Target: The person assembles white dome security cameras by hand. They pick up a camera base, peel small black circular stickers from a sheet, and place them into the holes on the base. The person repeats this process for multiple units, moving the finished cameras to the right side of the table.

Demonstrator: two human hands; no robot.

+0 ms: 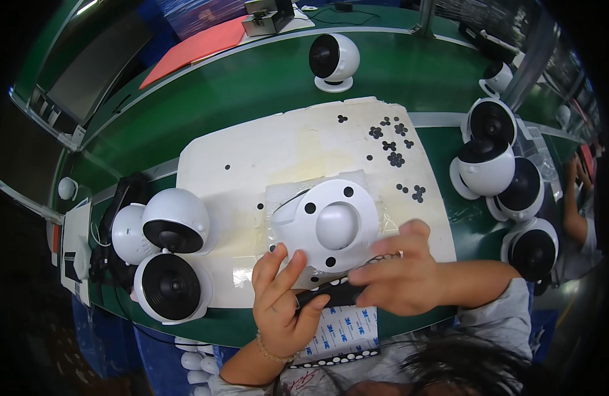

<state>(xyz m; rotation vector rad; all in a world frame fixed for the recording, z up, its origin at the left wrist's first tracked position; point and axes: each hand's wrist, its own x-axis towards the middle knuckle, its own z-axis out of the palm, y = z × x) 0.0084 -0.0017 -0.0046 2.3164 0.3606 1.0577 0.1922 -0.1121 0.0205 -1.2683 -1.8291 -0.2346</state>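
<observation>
In front of me a white round-bodied device (291, 218) lies with its ring-shaped base facing up on a pad of white foam (278, 193). Several black round pads are stuck on that base. My left hand (281, 303) grips a black sheet of round adhesive pads (335, 290) between thumb and fingers, just below the device. The sheet's printed backing paper (347, 330) hangs toward my lap. At the sheet's other end, my right hand (406, 277) is closed on its edge with bent fingers, slightly blurred; whether it pinches a single pad is hidden.
Loose black round pads (395, 159) lie at the far right of the worn white board (232, 142). Similar white devices stand at the left (175, 221), on the right (489, 168) and at the back (335, 58). A green table (251, 86) surrounds the board.
</observation>
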